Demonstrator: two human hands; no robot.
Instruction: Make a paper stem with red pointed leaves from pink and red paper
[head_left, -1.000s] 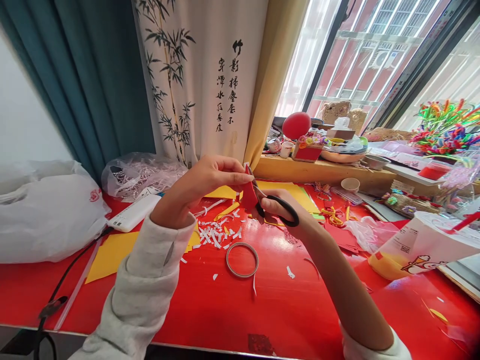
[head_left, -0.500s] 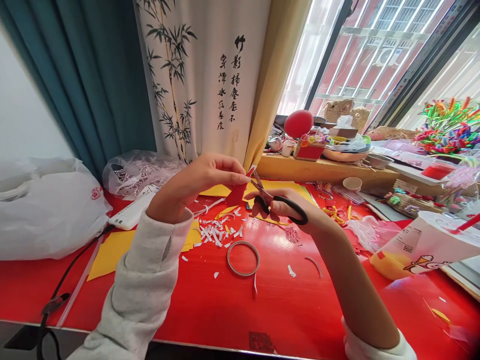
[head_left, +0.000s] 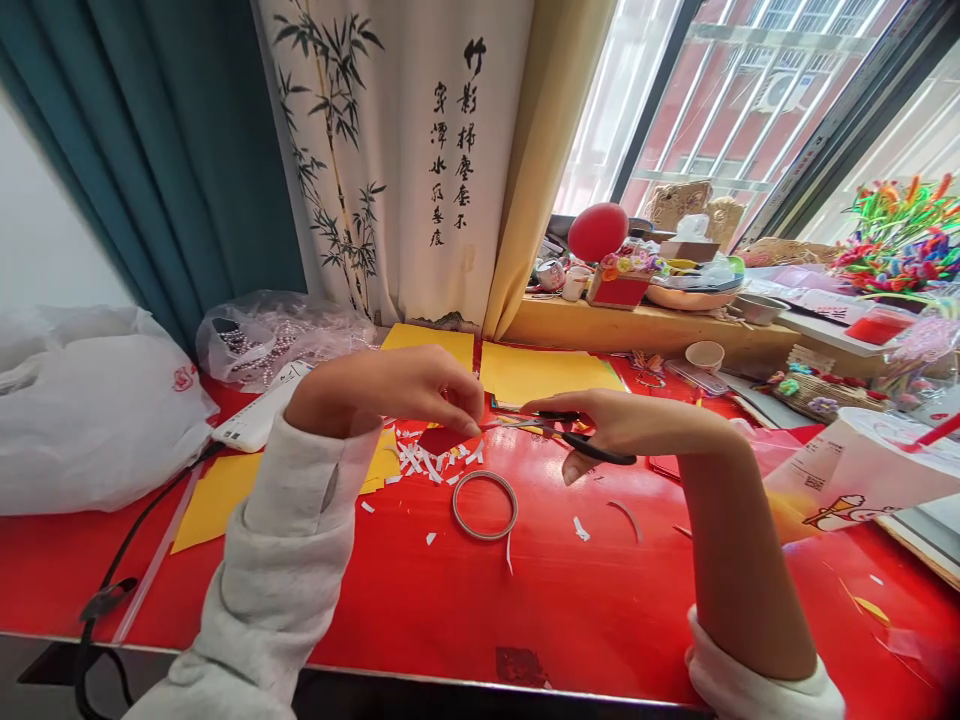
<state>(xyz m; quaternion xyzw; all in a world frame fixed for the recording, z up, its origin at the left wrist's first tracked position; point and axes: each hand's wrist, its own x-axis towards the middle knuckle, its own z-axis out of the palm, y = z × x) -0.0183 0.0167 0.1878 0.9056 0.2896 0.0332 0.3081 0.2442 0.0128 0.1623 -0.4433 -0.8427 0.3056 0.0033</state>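
Scissors [head_left: 553,430]: shiny metal blades [head_left: 521,424], smooth black plastic handles [head_left: 601,450]. Red paper [head_left: 442,440] matt. Tabletop [head_left: 600,600] glossy, smooth.

The paper [head_left: 441,440] is red, the scissor handles [head_left: 601,453] black.

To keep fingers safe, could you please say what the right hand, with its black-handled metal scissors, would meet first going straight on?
Probably the left hand or the red paper piece it holds; the scissors point there, but depth leaves the order unclear.
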